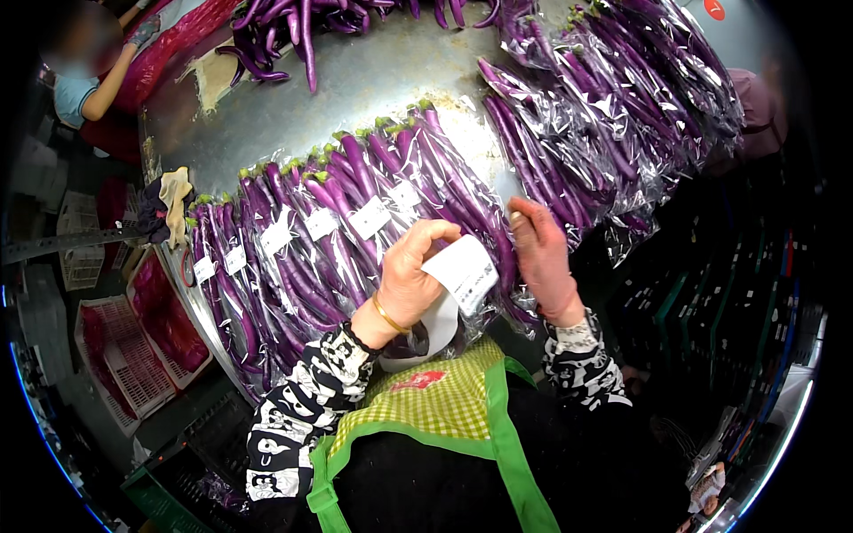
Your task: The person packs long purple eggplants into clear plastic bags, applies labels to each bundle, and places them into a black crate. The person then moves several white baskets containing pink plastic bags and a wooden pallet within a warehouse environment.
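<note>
My left hand (416, 266), with a gold bangle at the wrist, holds a curling strip of white printed labels (464, 272) that hangs down toward my apron. To its right, my right hand (543, 256) is raised over the edge of the bagged eggplants, fingers loosely bent, with nothing visible in it. Beneath and left of my hands lies a row of long purple eggplants in clear plastic bags (346, 166), green stem ends pointing away from me. Several of these bags carry a white label (370, 218). The printing is not legible enough to tell.
More bagged eggplants (600, 120) are piled at the right of the metal table (320, 110). Loose eggplants (306, 40) lie at its far side. Plastic crates (126, 360) stand at left, dark stacked crates (706, 306) at right. A person's arm (110, 83) shows at upper left.
</note>
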Tool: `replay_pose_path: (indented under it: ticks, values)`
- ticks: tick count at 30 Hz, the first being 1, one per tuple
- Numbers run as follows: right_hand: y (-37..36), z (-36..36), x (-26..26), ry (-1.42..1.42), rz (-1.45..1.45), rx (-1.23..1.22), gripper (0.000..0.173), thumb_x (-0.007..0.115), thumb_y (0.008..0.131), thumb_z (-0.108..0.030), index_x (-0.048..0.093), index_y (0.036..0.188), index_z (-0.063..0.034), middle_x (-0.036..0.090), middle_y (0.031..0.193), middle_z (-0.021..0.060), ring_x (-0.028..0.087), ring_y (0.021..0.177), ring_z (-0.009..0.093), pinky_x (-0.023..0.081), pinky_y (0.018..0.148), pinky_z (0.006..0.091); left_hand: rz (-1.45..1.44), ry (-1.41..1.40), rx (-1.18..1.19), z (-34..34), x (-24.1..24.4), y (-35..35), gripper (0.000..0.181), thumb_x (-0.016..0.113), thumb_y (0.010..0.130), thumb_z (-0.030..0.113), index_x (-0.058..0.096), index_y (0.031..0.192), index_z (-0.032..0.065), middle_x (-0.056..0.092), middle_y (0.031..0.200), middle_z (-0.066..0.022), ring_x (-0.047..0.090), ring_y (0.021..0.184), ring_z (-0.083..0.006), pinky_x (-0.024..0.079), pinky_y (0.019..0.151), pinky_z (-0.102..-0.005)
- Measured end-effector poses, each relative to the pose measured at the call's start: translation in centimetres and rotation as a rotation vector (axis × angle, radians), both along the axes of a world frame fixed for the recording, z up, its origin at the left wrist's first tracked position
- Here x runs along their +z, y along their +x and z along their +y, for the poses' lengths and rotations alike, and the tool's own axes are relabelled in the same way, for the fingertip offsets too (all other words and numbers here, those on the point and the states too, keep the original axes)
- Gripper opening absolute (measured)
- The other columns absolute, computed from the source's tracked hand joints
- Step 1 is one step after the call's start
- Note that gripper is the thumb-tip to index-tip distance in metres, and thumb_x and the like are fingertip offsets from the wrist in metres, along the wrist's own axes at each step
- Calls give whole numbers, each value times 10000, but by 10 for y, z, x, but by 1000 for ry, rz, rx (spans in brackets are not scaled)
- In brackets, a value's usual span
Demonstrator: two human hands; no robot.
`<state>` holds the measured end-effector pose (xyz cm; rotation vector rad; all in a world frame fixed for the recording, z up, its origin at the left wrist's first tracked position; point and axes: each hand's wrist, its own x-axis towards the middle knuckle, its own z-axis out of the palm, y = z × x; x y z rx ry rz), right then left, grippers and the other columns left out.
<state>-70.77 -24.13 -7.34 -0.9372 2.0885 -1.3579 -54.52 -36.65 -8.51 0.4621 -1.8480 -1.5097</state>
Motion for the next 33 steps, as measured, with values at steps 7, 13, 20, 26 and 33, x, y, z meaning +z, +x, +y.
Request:
replay_pose_path:
  ticks: [7, 13, 20, 26, 33]
  values:
    - [20, 2, 43, -43, -546, 222, 490, 732, 861, -154, 527, 1270, 22, 620, 965, 31, 554, 809, 59, 467, 696, 207, 46, -159, -56, -3, 4, -14, 140, 747, 773, 55, 661, 879, 20, 664, 837, -90, 656, 763, -217, 513, 674, -289]
    - [20, -2, 42, -51, -535, 190, 353, 715, 880, -191, 623, 1144, 23, 623, 942, 16, 550, 803, 49, 459, 679, 201, -34, 239, -104, 11, -3, -11, 142, 765, 805, 90, 667, 879, 20, 685, 829, -39, 631, 735, -95, 504, 659, -236]
    - [14, -4, 43, -45, -547, 209, 280, 711, 879, -155, 645, 1068, 40, 639, 978, 51, 578, 850, 69, 475, 727, 212, -86, 243, -18, 13, -17, -13, 180, 734, 842, 139, 635, 756, 17, 652, 649, -25, 598, 601, -55, 472, 528, -232]
    - [-11, -15, 19, -176, -25, 364, 144, 681, 887, -120, 664, 983, -14, 629, 938, 50, 583, 855, 115, 474, 756, 245, -239, 350, 4, 14, -33, -5, 242, 750, 824, 155, 620, 675, 16, 606, 581, 9, 495, 557, -18, 419, 486, -238]
    - [-84, -66, 18, -1, -152, 425, 221, 629, 940, -226, 629, 927, -5, 569, 805, -10, 491, 757, 62, 411, 671, 220, -326, -362, -97, 16, -3, 6, 303, 806, 729, 200, 557, 626, 62, 565, 633, -59, 522, 533, -206, 407, 491, -329]
